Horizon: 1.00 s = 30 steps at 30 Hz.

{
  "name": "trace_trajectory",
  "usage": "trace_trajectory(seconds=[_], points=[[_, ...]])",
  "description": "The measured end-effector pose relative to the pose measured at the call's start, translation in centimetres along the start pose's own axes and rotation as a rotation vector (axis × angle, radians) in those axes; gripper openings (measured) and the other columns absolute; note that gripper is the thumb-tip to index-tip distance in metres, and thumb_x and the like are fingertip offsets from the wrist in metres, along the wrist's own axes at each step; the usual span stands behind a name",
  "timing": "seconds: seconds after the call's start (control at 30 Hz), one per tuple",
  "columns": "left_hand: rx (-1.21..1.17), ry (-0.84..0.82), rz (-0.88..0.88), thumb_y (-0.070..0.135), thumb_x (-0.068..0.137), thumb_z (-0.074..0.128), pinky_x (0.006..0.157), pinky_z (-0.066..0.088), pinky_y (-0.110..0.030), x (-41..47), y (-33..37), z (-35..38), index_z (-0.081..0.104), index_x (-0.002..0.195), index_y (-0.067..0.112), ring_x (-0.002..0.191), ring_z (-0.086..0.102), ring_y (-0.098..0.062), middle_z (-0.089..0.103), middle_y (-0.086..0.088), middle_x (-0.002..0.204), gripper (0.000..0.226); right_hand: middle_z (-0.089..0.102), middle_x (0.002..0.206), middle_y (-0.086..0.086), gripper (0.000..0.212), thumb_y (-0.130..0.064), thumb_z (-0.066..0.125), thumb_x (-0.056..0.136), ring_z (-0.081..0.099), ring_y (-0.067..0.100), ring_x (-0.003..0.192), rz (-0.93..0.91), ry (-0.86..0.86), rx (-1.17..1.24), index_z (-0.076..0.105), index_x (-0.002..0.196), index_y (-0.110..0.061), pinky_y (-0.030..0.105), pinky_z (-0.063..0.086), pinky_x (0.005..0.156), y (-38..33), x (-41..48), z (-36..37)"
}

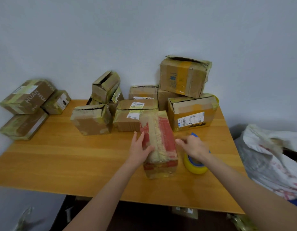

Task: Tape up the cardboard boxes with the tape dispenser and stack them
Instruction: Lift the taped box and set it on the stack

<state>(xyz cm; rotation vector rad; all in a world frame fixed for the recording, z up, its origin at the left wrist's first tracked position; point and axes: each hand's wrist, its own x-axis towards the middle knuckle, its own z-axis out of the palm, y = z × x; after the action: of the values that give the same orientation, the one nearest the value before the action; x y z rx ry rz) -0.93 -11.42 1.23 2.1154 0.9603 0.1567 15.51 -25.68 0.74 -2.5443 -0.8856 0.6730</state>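
The red-printed cardboard box [161, 139] lies lengthwise on the bench [61, 155], right of the middle and close to the front edge, with its far end almost against the pile of boxes behind it.

I judge it light for its size, since it is small and narrow. The board is worn and probably soft at the corners, so I expect it to give if I squeeze hard. The old glossy tape along the top would be slippery under my fingers. The long side walls, gripped low and across the width, look like the best place to hold it, keeping the top seam free for new tape.

My left hand [141, 148] lies against the box's left side with the fingers straight and the thumb over the top edge, bracing rather than clenching. My right hand [193, 147] is blurred over the tape dispenser [195, 166], which stands just right of the box. I cannot tell whether the hand has closed on the dispenser.

The box is brown card printed red, the print scuffed away in patches. A pale band of yellowed tape runs down the middle of the top and wraps over the near end.
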Motion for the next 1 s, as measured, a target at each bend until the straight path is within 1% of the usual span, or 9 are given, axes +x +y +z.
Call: trace_trajectory(seconds=[0.1, 0.17, 0.37, 0.5, 0.7, 0.8, 0.87, 0.93, 1.0], points=[[0.089, -0.052, 0.035, 0.050, 0.077, 0.072, 0.115, 0.022, -0.043, -1.2, 0.0, -0.6, 0.015, 0.154, 0.022, 0.147, 0.008, -0.021, -0.007, -0.003, 0.161, 0.100, 0.062, 0.108, 0.007, 0.052, -0.053, 0.049, 0.095, 0.060, 0.025, 0.093, 0.177, 0.074, -0.082, 0.053, 0.129, -0.015, 0.033, 0.047, 0.067, 4.6, 0.1, -1.2], [0.142, -0.173, 0.003, 0.054, 0.068, 0.077, 0.116, 0.023, -0.043, -2.1, -0.3, -0.3, 0.006, 0.154, 0.025, 0.147, 0.005, -0.021, -0.015, -0.001, 0.160, 0.116, 0.058, 0.118, 0.011, 0.058, -0.054, 0.057, 0.091, 0.059, 0.026, 0.098, 0.267, -0.003, -0.105, 0.048, 0.127, -0.010, 0.033, 0.047, 0.072, 7.2, 0.4, -0.8], [0.201, -0.112, 0.068, 0.041, 0.072, 0.080, 0.116, 0.021, -0.034, -2.6, -1.3, 0.8, 0.004, 0.154, 0.027, 0.147, 0.008, -0.015, -0.001, 0.002, 0.161, 0.112, 0.046, 0.064, 0.005, 0.035, -0.039, 0.066, 0.090, 0.043, 0.018, 0.055, 0.405, -0.144, 0.218, 0.046, 0.078, -0.013, 0.030, 0.032, 0.053, 11.1, 2.2, 1.5], [0.167, -0.113, 0.067, 0.038, 0.074, 0.079, 0.115, 0.022, -0.032, -2.4, -1.3, 0.9, 0.004, 0.154, 0.029, 0.146, 0.009, -0.013, -0.001, 0.005, 0.161, 0.111, 0.033, 0.054, 0.003, 0.041, -0.021, 0.071, 0.085, 0.032, 0.018, 0.048, 0.450, -0.170, 0.204, 0.039, 0.062, -0.012, 0.031, 0.026, 0.051, 11.1, 3.2, 1.6], [0.172, -0.127, 0.061, 0.035, 0.075, 0.079, 0.115, 0.022, -0.034, -2.4, -1.4, 1.0, 0.002, 0.154, 0.029, 0.146, 0.008, -0.014, -0.004, 0.005, 0.161, 0.110, 0.028, 0.053, 0.000, 0.038, -0.001, 0.063, 0.080, 0.026, 0.017, 0.047, 0.475, -0.220, 0.399, 0.032, 0.063, -0.015, 0.029, 0.022, 0.047, 8.8, 3.0, 1.8], [0.183, -0.135, 0.057, 0.036, 0.075, 0.079, 0.115, 0.023, -0.034, -2.3, -1.5, 0.9, 0.001, 0.154, 0.028, 0.146, 0.009, -0.015, -0.004, 0.005, 0.161, 0.111, 0.044, 0.064, 0.007, 0.012, 0.002, 0.064, 0.075, 0.041, 0.023, 0.056, 0.451, -0.276, 0.506, 0.058, 0.079, -0.008, 0.034, 0.033, 0.055, 8.1, 2.2, 0.8], [0.200, -0.142, 0.051, 0.036, 0.074, 0.080, 0.115, 0.023, -0.035, -2.2, -1.7, 0.6, 0.000, 0.153, 0.028, 0.147, 0.009, -0.016, -0.005, 0.003, 0.161, 0.112, 0.058, 0.080, 0.013, 0.034, 0.001, 0.072, 0.072, 0.054, 0.028, 0.071, 0.400, -0.250, 0.606, 0.063, 0.106, 0.001, 0.043, 0.046, 0.067, 8.0, 2.1, -0.5], [0.230, -0.182, 0.038, 0.039, 0.073, 0.080, 0.116, 0.022, -0.037, -2.0, -1.7, 0.1, -0.001, 0.153, 0.027, 0.147, 0.007, -0.019, -0.008, 0.000, 0.161, 0.115, 0.067, 0.097, 0.013, 0.041, -0.012, 0.084, 0.070, 0.064, 0.031, 0.090, 0.316, -0.214, 0.669, 0.063, 0.105, -0.005, 0.048, 0.052, 0.087, 7.2, 1.4, -2.7], [0.303, -0.227, 0.033, 0.049, 0.072, 0.077, 0.116, 0.022, -0.039, -2.2, -1.1, -0.5, -0.002, 0.154, 0.025, 0.148, 0.005, -0.021, -0.013, -0.001, 0.161, 0.116, 0.066, 0.104, 0.011, 0.047, -0.024, 0.087, 0.067, 0.064, 0.030, 0.098, 0.215, -0.184, 0.697, 0.060, 0.102, -0.008, 0.047, 0.052, 0.094, 6.3, 0.6, -5.1]])
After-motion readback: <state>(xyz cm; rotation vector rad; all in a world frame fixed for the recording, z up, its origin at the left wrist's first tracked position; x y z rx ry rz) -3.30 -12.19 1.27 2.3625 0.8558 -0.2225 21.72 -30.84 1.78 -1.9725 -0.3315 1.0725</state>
